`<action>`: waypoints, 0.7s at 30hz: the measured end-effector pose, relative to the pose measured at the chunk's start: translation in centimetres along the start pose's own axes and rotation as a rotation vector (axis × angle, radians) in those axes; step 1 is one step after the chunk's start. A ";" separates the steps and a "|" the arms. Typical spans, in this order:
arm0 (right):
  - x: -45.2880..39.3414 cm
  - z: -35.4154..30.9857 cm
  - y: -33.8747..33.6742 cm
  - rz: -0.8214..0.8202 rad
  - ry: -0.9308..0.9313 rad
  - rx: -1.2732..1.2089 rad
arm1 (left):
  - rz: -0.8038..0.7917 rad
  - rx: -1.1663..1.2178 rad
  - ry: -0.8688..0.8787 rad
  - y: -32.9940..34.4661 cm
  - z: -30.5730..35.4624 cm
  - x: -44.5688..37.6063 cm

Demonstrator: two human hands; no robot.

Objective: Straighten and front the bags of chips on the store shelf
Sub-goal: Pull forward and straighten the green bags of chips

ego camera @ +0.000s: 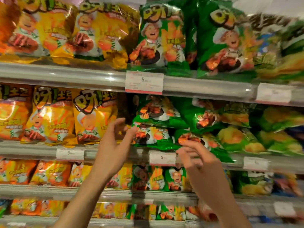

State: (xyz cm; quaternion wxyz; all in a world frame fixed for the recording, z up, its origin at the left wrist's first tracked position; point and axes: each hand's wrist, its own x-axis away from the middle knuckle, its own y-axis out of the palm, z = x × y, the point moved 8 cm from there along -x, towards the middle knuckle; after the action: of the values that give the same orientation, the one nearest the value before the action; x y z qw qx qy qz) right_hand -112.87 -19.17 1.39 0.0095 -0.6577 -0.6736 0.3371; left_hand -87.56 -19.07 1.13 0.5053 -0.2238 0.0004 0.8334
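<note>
Green chip bags [154,134] lie slumped and tilted on the middle shelf [115,150], some flat on top of others. Upright yellow chip bags [92,117] stand in a row to their left, with a dark gap between the two groups. My left hand [113,145] is raised in front of that gap, fingers spread and relaxed, fingertips near the edge of the lowest green bag. My right hand [195,155] hovers just below a fallen green bag [192,139], fingers loosely curled, holding nothing that I can see. The picture is blurred by motion.
The top shelf [65,74] carries upright yellow bags and green bags [161,35]. White price tags [144,82] hang on the shelf rails. Lower shelves [82,190] hold smaller yellow and green bags. Lime-green bags [263,135] lie piled at the right.
</note>
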 end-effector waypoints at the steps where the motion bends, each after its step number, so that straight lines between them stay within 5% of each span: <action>1: -0.3 -0.3 -0.6 0.056 -0.030 0.015 | -0.013 -0.011 0.003 0.5 0.5 -0.8; 5: -2.1 -1.2 -1.3 0.231 -0.221 0.362 | -0.117 -0.087 -0.036 2.8 1.9 -3.6; 13: -5.8 -0.8 -1.6 0.313 -0.218 0.702 | -0.242 -0.200 -0.099 5.4 1.4 -7.0; 21: -11.0 2.5 -4.9 0.131 0.144 0.616 | -0.237 -0.154 -0.064 5.0 1.1 -7.0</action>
State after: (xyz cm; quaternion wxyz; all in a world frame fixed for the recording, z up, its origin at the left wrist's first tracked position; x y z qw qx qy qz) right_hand -116.83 -29.62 6.45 0.2341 -0.6880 -0.4938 0.4775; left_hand -89.44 -27.14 3.59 0.5813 -0.2337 -0.1064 0.7721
